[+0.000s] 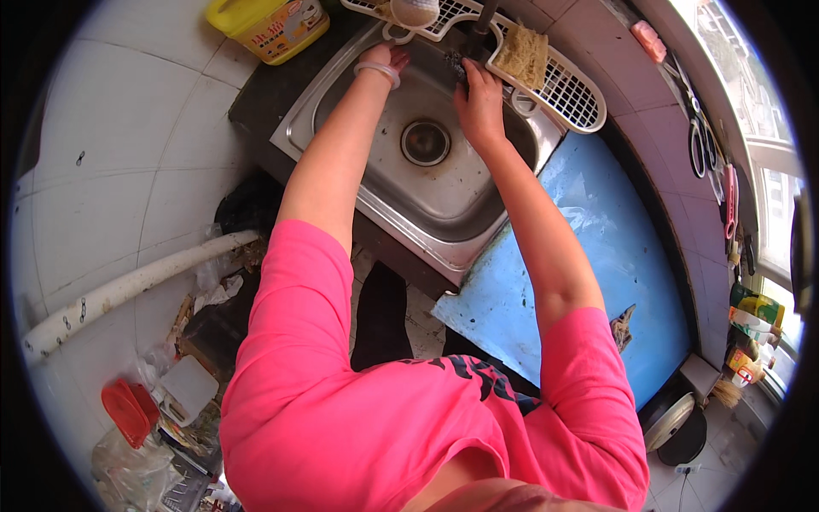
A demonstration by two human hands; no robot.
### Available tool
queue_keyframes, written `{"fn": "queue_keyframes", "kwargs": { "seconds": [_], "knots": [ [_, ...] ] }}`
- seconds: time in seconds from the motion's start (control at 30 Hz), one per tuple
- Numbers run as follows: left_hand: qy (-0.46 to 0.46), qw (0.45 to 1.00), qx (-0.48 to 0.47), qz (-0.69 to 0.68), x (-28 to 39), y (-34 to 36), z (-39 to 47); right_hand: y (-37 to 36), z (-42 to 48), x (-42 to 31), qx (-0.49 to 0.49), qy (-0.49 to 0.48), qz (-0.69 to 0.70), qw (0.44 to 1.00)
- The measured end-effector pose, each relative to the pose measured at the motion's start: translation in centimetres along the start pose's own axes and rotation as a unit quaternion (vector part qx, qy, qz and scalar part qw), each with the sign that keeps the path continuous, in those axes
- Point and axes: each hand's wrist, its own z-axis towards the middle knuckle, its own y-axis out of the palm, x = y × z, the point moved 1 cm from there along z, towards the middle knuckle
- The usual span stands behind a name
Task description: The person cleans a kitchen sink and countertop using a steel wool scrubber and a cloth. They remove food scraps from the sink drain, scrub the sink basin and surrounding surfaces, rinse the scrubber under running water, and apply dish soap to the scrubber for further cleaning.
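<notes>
A stainless steel sink (pixel 441 192) with a round drain (pixel 425 142) lies before me. My left hand (pixel 386 57), a pale bangle (pixel 377 70) at its wrist, is at the sink's far left corner, beneath the white rack; its fingers are partly hidden and nothing is plainly in them. Near the dark faucet base my right hand (pixel 481 99) touches or holds a dark metal scouring ball (pixel 455 64); how firmly is unclear. Across the sink's back stands a white plastic rack (pixel 579 96), bearing a tan loofah-like sponge (pixel 521 56) and a whitish rounded item (pixel 414 11).
A yellow jug (pixel 272 29) stands left of the sink. Blue sheeting (pixel 601 256) covers the right counter, with a crumpled brown scrap (pixel 622 328) on it. Scissors (pixel 697 144) hang on the right wall. A white pipe (pixel 141 288) and clutter lie lower left.
</notes>
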Motion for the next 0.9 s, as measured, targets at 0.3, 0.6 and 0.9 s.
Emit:
{"fn": "queue_keyframes", "kwargs": {
  "seconds": [0.3, 0.6, 0.9],
  "knots": [
    [0.083, 0.992, 0.019, 0.092, 1.6, 2.8, -1.7, 10.5, 5.4, 0.3, 0.067, 0.066, -0.083, 0.992],
    [0.121, 0.963, -0.082, 0.228, 6.9, 2.3, -4.5, 13.2, 10.5, 0.6, -0.016, 0.058, -0.166, 0.984],
    [0.092, 0.956, -0.078, 0.268, 7.7, 1.6, -4.2, 8.3, 7.8, -2.3, 0.02, -0.001, 0.034, 0.999]
  ]
}}
